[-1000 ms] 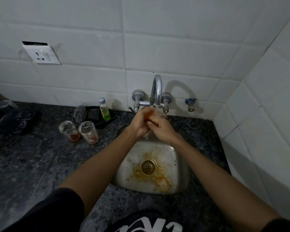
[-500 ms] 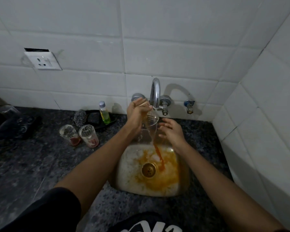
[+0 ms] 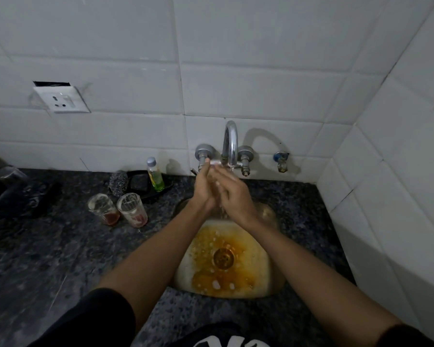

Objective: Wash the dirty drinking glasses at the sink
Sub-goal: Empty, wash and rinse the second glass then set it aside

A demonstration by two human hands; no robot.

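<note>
Both hands, left hand [image 3: 204,190] and right hand [image 3: 232,196], clasp a clear glass [image 3: 217,169] under the curved chrome tap [image 3: 230,142]; grip detail blurred. Steel sink [image 3: 268,266] at 6 o'clock holds orange water.

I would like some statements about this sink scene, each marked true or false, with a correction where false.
1. Both hands are under the tap. True: the left hand and right hand meet there over the sink.
2. Two dirty glasses stand on the counter left of the sink. True: one with a brown rest, one with a reddish rest.
3. The sink bottom is clean. False: orange-brown liquid lies around the drain.
4. The green bottle lies on its side. False: it stands upright by the wall.
5. The socket has a plug in it. False: nothing is plugged in.
</note>
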